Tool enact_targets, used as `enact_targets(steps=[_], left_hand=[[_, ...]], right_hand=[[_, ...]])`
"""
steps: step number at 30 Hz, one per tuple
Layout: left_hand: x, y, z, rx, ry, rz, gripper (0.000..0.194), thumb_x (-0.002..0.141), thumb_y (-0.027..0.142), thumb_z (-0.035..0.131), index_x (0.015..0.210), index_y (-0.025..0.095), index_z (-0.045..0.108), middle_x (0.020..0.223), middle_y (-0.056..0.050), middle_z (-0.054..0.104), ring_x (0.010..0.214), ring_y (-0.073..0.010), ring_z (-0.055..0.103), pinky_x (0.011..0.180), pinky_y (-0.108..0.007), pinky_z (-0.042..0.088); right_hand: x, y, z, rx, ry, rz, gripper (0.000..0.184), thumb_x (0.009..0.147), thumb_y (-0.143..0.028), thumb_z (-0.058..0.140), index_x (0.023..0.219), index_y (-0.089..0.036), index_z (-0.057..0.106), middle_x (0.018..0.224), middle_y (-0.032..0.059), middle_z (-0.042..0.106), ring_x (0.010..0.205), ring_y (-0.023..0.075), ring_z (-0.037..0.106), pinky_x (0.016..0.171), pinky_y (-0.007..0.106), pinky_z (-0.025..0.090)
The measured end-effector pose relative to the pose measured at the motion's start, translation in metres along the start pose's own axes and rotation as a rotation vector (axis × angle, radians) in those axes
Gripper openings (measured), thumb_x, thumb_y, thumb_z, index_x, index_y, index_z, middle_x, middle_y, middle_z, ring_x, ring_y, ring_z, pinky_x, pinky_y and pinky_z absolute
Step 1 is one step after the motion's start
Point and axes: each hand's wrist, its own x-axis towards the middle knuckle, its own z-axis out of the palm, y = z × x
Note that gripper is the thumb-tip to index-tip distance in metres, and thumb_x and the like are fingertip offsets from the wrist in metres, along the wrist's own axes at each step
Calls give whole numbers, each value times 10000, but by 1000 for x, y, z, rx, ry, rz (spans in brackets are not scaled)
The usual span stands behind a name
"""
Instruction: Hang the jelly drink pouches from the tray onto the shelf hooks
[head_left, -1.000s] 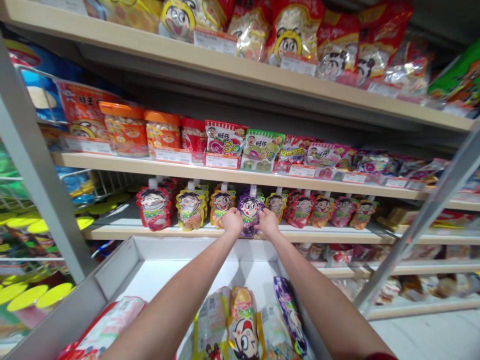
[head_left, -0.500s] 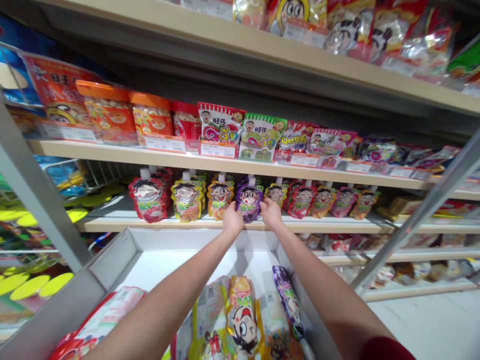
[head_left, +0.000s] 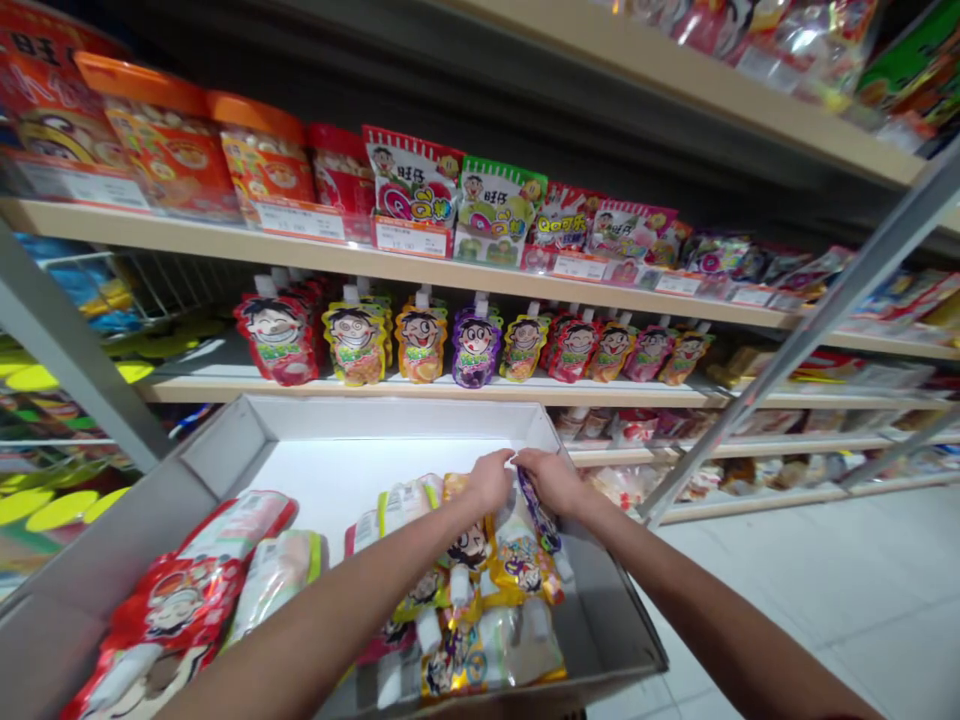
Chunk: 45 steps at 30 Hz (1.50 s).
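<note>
My right hand (head_left: 553,482) is closed on the upper end of a purple spouted jelly pouch (head_left: 546,528), which stands on edge along the right wall of the box (head_left: 390,418). My left hand (head_left: 491,482) has its fingers closed, their tips meeting the right hand's at that pouch end; what they pinch is hidden. Under the left hand lie yellow spouted pouches (head_left: 517,562), spouts towards me. Red pouches (head_left: 176,590) lie at the box's left side. On the shelf, another purple pouch (head_left: 477,345) stands upright in the front row, untouched by either hand.
The shelf edge (head_left: 202,390) runs just behind the box. Red, yellow and orange pouches (head_left: 279,335) stand along it. Above is a shelf with orange-lidded jars (head_left: 259,150) and candy bags (head_left: 416,180). A slanting metal post (head_left: 757,375) rises at right.
Both hands have left the purple pouch on the shelf, which stands by itself, and come down into the box to the other purple pouch. The view has tilted downward.
</note>
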Motion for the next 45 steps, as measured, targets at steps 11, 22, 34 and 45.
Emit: enact_targets(steps=[11, 22, 34, 45], left_hand=[[-6, -20, 4, 88, -96, 45, 346, 641, 86, 387, 904, 124, 607, 946, -95, 617, 873, -184, 550, 799, -265, 375], [-6, -25, 4, 41, -154, 53, 320, 637, 175, 411, 877, 172, 622, 943, -45, 625, 914, -186, 540, 831, -263, 360], [-1, -12, -17, -359, 66, 17, 328, 655, 410, 465, 784, 120, 553, 729, -50, 613, 683, -178, 540, 620, -270, 429], [26, -13, -70, -469, 141, -8, 382, 681, 424, 424, 884, 125, 549, 754, -43, 569, 639, -128, 504, 500, -214, 441]], right_hand=[[10, -2, -4, -441, -193, -232, 179, 705, -126, 473, 759, -168, 639, 846, 71, 579, 807, 176, 512, 648, 245, 392], [3, 26, -49, -390, -125, -269, 175, 746, -108, 408, 699, -147, 572, 733, 55, 582, 741, 140, 521, 638, 225, 381], [13, 2, -22, 826, 377, 267, 58, 707, -186, 420, 666, -193, 379, 529, -63, 381, 500, 83, 434, 497, 208, 435], [68, -21, -22, 1129, 467, 351, 87, 691, -251, 406, 672, -197, 340, 512, -72, 290, 451, 72, 365, 425, 228, 467]])
